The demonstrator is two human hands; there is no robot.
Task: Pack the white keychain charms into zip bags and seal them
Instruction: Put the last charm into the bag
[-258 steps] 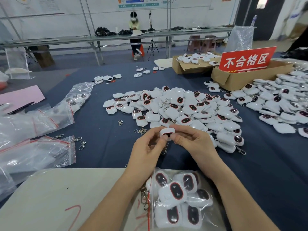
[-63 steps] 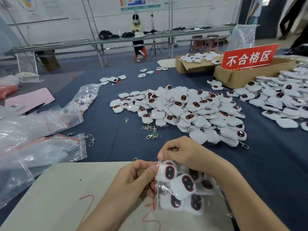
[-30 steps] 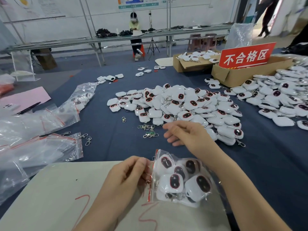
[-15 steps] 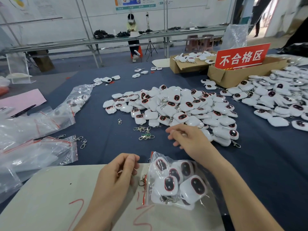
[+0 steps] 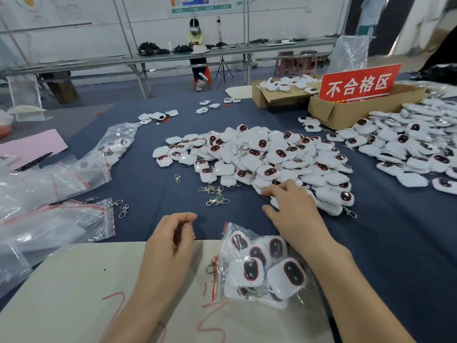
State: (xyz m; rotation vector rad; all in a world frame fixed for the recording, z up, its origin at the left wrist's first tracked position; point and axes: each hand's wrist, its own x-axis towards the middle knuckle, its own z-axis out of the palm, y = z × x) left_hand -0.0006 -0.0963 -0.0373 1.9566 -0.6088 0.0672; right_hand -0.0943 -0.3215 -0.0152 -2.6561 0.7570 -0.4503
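A clear zip bag (image 5: 257, 268) with several white charms inside lies on the beige board (image 5: 74, 288). Its red-striped mouth faces left and a metal clasp sticks out of it. My left hand (image 5: 170, 241) hovers just left of the bag with loosely curled fingers and holds nothing. My right hand (image 5: 291, 209) reaches forward past the bag. Its fingertips touch a charm at the near edge of the big pile of white charms (image 5: 262, 157) on the blue cloth.
Empty and filled zip bags (image 5: 54, 219) lie at the left. Loose metal clasps (image 5: 215, 195) sit before the pile. A second charm pile (image 5: 415, 147) lies at the right, with cardboard boxes (image 5: 346, 112) and a red sign (image 5: 358, 82) behind it. A person sits at the far bench.
My left hand has let go of the bag's mouth, and the bag now rests on the board. My right hand has moved forward from the bag to the pile's edge.
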